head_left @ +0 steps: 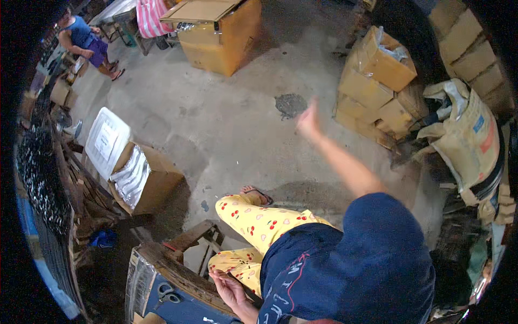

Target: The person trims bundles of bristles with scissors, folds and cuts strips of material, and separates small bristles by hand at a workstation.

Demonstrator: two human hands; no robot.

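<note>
My right arm is stretched forward over the concrete floor, and my right hand [309, 123] is smeared by motion. Its fingers cannot be read, and no held thing shows. Beside my knee, at the edge of the worktable [189, 302], is my left hand [231, 291], palm partly up. Its thumb and fingertips come together in a pinch; what they hold, if anything, is too small to name. A pair of dark-handled scissors [167, 294] lies on the blue tabletop to the left of that hand.
An open carton [162, 181] with silvery sheets and a white lid [108, 141] stands at left. A large carton [216, 43] is ahead. Stacked cartons [372, 86] and a bulky sack [469, 135] line the right. Another person [86, 40] is at far left.
</note>
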